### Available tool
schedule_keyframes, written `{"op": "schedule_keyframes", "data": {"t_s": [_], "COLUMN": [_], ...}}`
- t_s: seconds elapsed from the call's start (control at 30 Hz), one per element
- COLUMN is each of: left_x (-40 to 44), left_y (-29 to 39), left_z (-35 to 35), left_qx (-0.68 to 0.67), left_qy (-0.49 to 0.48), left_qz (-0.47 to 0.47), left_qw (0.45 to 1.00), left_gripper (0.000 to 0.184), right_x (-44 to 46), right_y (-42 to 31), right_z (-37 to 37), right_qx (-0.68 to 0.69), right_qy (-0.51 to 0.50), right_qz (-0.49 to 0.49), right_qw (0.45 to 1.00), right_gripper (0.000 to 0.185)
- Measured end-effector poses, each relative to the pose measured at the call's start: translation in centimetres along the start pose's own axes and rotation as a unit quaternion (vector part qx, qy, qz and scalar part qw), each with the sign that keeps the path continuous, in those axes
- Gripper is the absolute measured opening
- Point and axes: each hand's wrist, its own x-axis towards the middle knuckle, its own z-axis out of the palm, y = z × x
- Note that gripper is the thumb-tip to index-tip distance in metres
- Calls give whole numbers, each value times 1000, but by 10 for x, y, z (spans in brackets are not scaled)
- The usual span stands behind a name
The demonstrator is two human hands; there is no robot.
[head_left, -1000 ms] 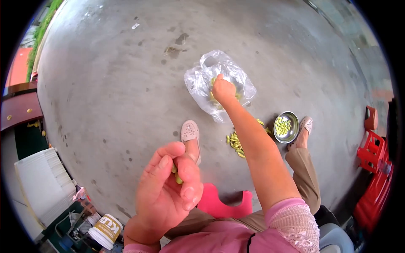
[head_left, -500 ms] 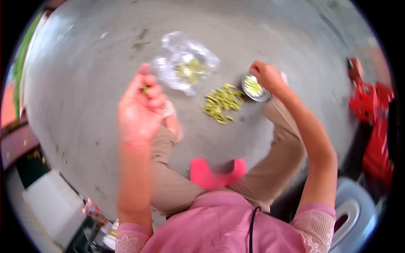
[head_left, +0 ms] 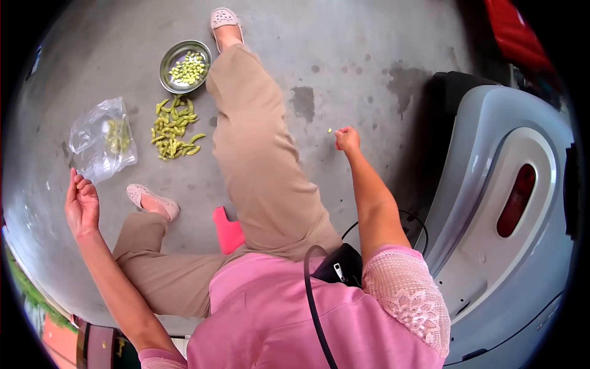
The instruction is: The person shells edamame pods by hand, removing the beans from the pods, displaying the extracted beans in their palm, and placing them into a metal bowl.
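Observation:
My right hand (head_left: 348, 139) reaches out over the floor at the right, its fingers pressed together beside a small green bean (head_left: 329, 130). Whether it touches the bean is unclear. My left hand (head_left: 82, 200) is raised at the far left, fingers curled near the thumb; what it holds, if anything, is too small to tell. Above it lies a clear plastic bag (head_left: 98, 138) with green pods inside. Loose green pods (head_left: 174, 128) are piled on the floor, below a steel bowl (head_left: 166, 77) of shelled beans (head_left: 188, 69).
A grey-blue vehicle body (head_left: 485, 178) with a red lamp stands at the right. My legs in beige trousers (head_left: 261, 129) spread around a pink seat (head_left: 228, 231). A black pouch (head_left: 340, 265) hangs at my waist. Something red (head_left: 519, 34) is at the top right.
The view has swung right, so the bag, pods and bowl appear further left. My right hand has left the bowl and reached to the floor at the right.

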Motion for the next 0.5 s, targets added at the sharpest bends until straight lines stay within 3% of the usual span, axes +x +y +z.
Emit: {"op": "schedule_keyframes", "data": {"t_s": [0.07,0.13,0.27,0.33,0.37,0.4,0.5], "left_x": [11,20,29,27,23,22,12], "left_y": [-8,-16,-29,-33,-36,-36,-36], "left_z": [9,20,33,41,51,57,74], "left_qx": [14,25,56,64,60,70,93], "left_qy": [16,36,-2,-27,-18,-20,-18], "left_qz": [-12,-22,-34,-33,-37,-29,-5], "left_qw": [1000,999,998,997,997,997,995], "left_gripper": [28,28,30,28,26,26,27], "right_x": [7,42,92,110,115,88,35], "right_y": [18,65,111,121,123,75,0], "right_z": [17,48,80,83,84,67,51], "right_qx": [9,-64,-49,-56,-118,-194,-248], "right_qy": [1,77,79,56,69,23,82], "right_qz": [59,-53,-81,-51,-56,37,-29], "right_qw": [998,994,992,996,989,980,965], "right_gripper": [13,16,14,10,8,23,21]}}
